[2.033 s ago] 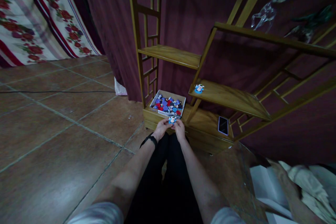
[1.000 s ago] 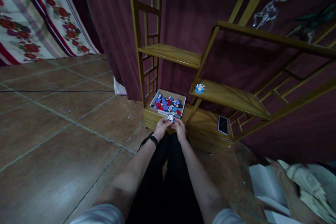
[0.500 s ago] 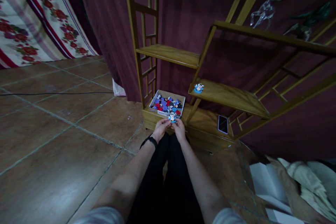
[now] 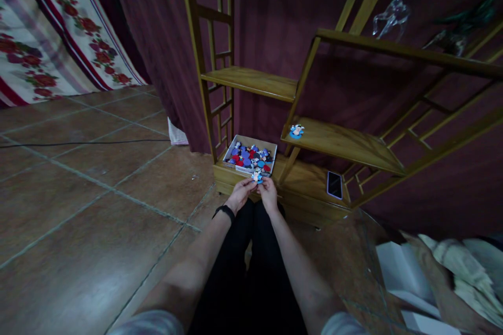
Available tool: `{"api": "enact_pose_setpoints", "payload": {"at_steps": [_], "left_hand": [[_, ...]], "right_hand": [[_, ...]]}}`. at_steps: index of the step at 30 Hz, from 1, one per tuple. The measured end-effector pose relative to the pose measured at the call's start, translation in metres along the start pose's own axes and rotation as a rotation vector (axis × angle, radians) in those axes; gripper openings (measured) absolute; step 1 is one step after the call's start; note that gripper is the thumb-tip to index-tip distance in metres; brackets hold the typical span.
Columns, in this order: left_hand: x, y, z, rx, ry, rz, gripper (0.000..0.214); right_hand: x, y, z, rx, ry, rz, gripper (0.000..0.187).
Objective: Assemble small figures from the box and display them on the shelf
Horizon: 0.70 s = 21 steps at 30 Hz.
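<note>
A small figurine [image 4: 257,177] in white and blue, on a blue base, is held between both hands just in front of the box. My left hand [image 4: 241,193] pinches it from the left; a black band circles that wrist. My right hand [image 4: 269,192] grips it from the other side, fingers closed. Behind it, a shallow white box [image 4: 244,170] holds many small figures and round bases in purple, red, blue and black. A similar figurine [image 4: 296,131] with a blue base stands on the left end of the middle shelf [image 4: 341,146].
The wooden shelf unit [image 4: 247,82] rises in front of me, with a phone [image 4: 334,185] lying on its lower board. Glass deer ornament [image 4: 395,15] stands on the upper shelf. White boxes [image 4: 404,272] and pale cloth [image 4: 459,267] lie at right; a cable [image 4: 86,143] crosses the floor.
The view has shifted slightly. The figurine looks turned a little between my fingers; both hands keep holding it in nearly the same place.
</note>
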<state>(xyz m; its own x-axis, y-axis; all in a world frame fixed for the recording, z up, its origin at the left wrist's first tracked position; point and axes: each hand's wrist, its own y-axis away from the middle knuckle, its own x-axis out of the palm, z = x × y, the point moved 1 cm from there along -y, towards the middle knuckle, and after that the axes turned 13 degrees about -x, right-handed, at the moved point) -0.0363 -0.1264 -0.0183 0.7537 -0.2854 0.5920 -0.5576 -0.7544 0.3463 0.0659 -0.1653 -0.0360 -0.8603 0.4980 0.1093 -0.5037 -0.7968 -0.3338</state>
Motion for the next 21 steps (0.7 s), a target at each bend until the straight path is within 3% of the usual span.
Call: {"api": "enact_pose_setpoints", "payload": {"at_steps": [5,16,21], "left_hand": [[-0.0031,-0.0023,0.0005,-0.04,0.022,0.085,0.032],[0.0008,-0.0037,0.0052,-0.018,0.083,0.064,0.028],[-0.0033,-0.0057,0.0067,-0.047,0.114,0.078,0.022]], "right_hand": [[-0.0014,-0.0011,-0.0001,-0.018,-0.008,0.0,0.023],[0.0,0.0037,0.0033,-0.111,0.096,-0.028,0.018],[-0.0006,0.0052,0.0048,-0.114,0.12,-0.025,0.024]]}}
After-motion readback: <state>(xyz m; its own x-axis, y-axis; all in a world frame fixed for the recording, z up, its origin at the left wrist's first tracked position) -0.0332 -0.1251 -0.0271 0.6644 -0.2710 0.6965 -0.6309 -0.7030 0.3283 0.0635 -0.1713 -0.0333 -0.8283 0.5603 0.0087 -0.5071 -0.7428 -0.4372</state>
